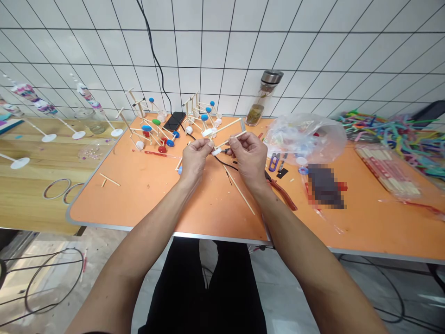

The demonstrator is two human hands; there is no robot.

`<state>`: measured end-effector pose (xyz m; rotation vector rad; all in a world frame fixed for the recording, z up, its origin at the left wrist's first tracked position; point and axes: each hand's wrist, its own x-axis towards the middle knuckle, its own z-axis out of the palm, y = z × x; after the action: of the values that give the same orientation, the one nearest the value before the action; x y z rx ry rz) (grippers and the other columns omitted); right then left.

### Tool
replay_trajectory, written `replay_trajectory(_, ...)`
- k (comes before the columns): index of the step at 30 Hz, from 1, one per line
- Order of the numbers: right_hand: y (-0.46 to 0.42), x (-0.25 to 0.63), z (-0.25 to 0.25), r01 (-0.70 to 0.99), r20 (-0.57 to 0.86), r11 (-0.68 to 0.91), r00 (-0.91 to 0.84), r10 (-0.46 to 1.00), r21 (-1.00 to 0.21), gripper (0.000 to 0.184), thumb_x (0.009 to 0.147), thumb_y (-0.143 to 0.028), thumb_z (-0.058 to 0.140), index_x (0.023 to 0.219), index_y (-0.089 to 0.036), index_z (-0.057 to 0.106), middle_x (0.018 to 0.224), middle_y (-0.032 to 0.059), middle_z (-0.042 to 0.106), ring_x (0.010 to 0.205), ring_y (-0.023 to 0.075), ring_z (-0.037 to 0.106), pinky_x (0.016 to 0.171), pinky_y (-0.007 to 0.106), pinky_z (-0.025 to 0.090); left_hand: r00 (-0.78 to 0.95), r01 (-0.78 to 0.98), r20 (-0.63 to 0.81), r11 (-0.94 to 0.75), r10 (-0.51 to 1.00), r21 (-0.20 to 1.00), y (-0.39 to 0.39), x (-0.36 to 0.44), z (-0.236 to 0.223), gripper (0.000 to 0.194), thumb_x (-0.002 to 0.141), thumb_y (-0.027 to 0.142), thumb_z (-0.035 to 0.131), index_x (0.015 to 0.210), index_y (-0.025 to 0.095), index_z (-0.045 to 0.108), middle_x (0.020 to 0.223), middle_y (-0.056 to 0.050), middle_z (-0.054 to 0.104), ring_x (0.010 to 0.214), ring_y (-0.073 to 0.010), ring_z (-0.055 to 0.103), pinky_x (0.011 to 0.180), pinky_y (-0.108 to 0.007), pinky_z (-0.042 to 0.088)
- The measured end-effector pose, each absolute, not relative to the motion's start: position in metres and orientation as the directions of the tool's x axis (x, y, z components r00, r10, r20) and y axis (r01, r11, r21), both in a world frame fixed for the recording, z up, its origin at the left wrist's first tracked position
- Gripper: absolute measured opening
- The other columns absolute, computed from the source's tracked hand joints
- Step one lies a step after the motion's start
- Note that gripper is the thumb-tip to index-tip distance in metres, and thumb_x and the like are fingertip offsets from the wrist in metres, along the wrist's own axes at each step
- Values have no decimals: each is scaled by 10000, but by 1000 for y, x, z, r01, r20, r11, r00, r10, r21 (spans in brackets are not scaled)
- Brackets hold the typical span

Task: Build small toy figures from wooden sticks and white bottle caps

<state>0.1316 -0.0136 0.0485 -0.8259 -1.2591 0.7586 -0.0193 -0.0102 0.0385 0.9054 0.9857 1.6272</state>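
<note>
My left hand (195, 158) and my right hand (246, 155) are raised together over the orange table (139, 195). Their fingertips meet at a small white plastic piece (216, 151). My right hand pinches a thin wooden stick (236, 138) that runs to that piece, and my left fingers press against the piece. A second, longer stick (225, 126) with a white end reaches back behind my hands. A black cable (225, 163) passes under them. Stick frames with blue and red caps (156, 132) stand to the left, and a loose wooden stick (239, 190) lies below my right hand.
Red-handled pliers (283, 195) and blue-handled scissors (274, 161) lie to the right, by a clear plastic bag (306, 138). A glass bottle (259, 99) stands at the back edge. Coloured pipe cleaners (389, 137) lie far right. A wooden table (34, 185) holds white-based stands.
</note>
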Motion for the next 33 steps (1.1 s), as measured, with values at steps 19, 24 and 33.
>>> replay_trajectory(19, -13, 132, 48, -51, 501, 513, 152, 852, -857, 558, 821, -776, 898, 863, -252, 709, 833, -6, 765, 646, 126, 672, 632, 275, 639, -237, -371, 120, -204, 964, 906, -11, -18, 38, 108, 864, 181, 892, 810, 168, 800, 744, 6, 761, 686, -107, 677, 788, -250, 541)
replay_trajectory(24, -13, 133, 48, -24, 507, 515, 144, 850, -857, 561, 843, -792, 870, 872, -257, 702, 841, -4, 760, 660, 131, 676, 649, 282, 648, -222, -372, 130, -207, 966, 905, -11, -19, 38, 99, 878, 168, 880, 812, 170, 805, 745, 1, 769, 689, -109, 680, 792, -253, 545)
replay_trajectory(33, -14, 134, 49, -32, 511, 519, 137, 848, -854, 550, 842, -773, 884, 878, -253, 707, 841, -11, 753, 656, 126, 680, 650, 278, 640, -219, -358, 117, -191, 969, 914, -12, -20, 38, 123, 875, 202, 901, 820, 174, 795, 757, 4, 762, 705, -110, 681, 799, -253, 545)
